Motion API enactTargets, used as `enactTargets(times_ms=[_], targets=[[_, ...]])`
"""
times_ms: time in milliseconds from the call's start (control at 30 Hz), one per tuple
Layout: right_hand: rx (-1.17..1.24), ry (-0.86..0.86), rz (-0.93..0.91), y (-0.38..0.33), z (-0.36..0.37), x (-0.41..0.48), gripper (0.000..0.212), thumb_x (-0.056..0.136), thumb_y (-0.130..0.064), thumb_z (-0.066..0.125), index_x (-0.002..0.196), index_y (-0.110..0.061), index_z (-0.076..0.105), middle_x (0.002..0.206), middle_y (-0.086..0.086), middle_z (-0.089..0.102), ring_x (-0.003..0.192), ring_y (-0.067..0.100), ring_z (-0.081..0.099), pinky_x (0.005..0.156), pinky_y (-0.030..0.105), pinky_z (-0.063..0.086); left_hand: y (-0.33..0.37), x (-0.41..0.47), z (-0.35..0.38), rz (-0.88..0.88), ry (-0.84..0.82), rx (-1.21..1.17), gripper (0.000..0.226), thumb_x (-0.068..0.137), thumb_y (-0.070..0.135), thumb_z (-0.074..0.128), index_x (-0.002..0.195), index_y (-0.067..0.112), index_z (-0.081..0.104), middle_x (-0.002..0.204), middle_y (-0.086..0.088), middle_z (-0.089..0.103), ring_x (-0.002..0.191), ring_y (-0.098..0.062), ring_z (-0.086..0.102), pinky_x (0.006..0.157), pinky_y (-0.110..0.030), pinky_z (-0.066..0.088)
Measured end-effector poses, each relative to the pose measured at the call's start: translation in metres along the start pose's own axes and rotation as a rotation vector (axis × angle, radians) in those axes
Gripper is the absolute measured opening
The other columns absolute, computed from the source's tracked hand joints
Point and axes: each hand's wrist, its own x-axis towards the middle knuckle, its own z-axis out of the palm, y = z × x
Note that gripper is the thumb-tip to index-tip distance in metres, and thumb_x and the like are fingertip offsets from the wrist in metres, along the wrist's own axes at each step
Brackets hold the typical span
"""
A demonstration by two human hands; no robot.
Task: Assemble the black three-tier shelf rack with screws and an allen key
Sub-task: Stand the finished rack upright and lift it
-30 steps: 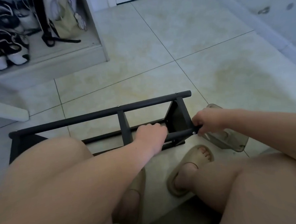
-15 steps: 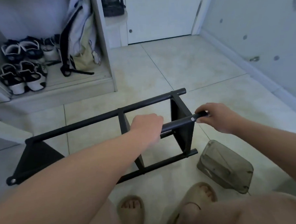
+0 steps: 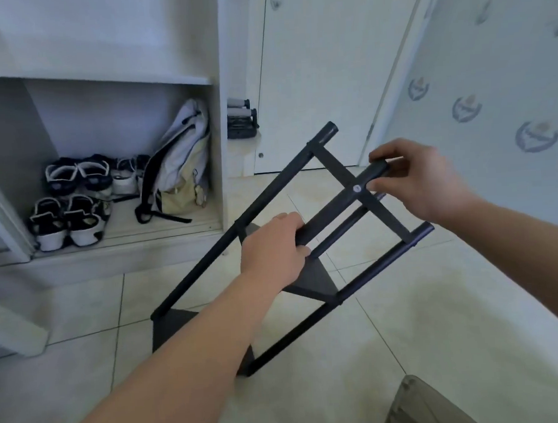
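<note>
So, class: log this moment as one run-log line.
left hand: grips rail | right hand: grips rail end | black metal rack frame: tilted up

We see a black metal tube rack frame (image 3: 270,192) tilted steeply, its low end by the pale tiled floor (image 3: 422,317). The left hand (image 3: 274,248) wraps a middle bar; the right hand (image 3: 421,178) pinches that bar's upper tip, just beside a silver screw head (image 3: 356,188). Behind, a white open cabinet (image 3: 216,124) holds dark-and-white sandals (image 3: 68,219) and a grey-and-cream backpack (image 3: 180,171).
</note>
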Motion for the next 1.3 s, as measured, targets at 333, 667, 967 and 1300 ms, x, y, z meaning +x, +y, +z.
enactTargets(times_ms=[333,667,967,1300], targets=[[0.037,0.029,-0.157,-0.016,0.047,0.051,0.030,0.089,-0.011,0.076,0.106,-0.029,0.059,0.099,-0.014,0.062,0.095,-0.006,0.059,0.072,0.001,0.044,-0.021,0.041,0.055,-0.149,0.144,-0.360,0.020,0.089,0.018,0.073,0.095,0.028,0.056,0.094,0.014,0.058,0.082,-0.007,0.059,0.065,-0.010,0.036],[-0.050,-0.070,-0.305,-0.015,0.096,0.063,0.028,0.091,-0.005,0.069,0.118,-0.012,0.066,0.113,-0.002,0.066,0.105,0.013,0.061,0.095,0.014,0.046,-0.044,0.050,0.085,-0.309,0.190,-0.505,0.024,0.089,0.010,0.071,0.107,0.024,0.061,0.103,0.002,0.054,0.090,-0.016,0.061,0.090,-0.030,0.053],[-0.075,-0.145,-0.295,-0.013,0.097,0.051,0.050,0.094,-0.014,0.069,0.142,-0.018,0.055,0.140,-0.011,0.056,0.119,0.002,0.053,0.109,0.017,0.040,-0.051,0.048,0.082,-0.318,0.145,-0.503,0.025,0.092,0.015,0.069,0.113,0.024,0.060,0.108,0.004,0.060,0.098,-0.017,0.062,0.091,-0.030,0.054],[-0.248,-0.262,-0.071,0.006,0.071,-0.057,0.072,0.102,-0.040,0.055,0.162,-0.033,0.015,0.169,-0.011,0.014,0.155,0.012,0.007,0.126,0.036,0.012,-0.028,-0.032,0.050,-0.306,-0.017,-0.331,0.055,0.096,0.047,0.055,0.146,0.029,0.039,0.151,0.007,0.042,0.139,-0.018,0.036,0.103,-0.034,0.040]])
